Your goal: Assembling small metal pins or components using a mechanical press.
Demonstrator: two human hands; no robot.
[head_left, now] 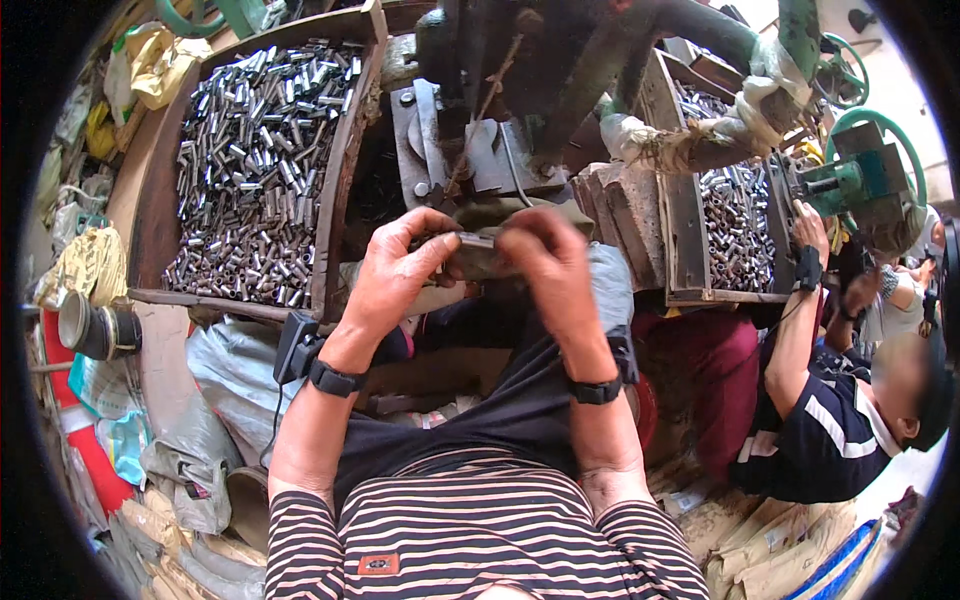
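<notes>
My left hand pinches a short grey metal tube between thumb and fingers, in front of the machine. At the tube's right end is my right hand, smeared by motion, its fingers curled in. Whatever those fingers hold is hidden. Just beyond both hands are a bolted steel block and a second metal block of the machine. A drab cloth lies beneath the tube, over my lap.
A wooden box full of small metal tubes stands left; another box of them stands right. Stacked brown slabs adjoin the right box. A co-worker sits at right beside a green handwheel machine. Grey sacks lie left.
</notes>
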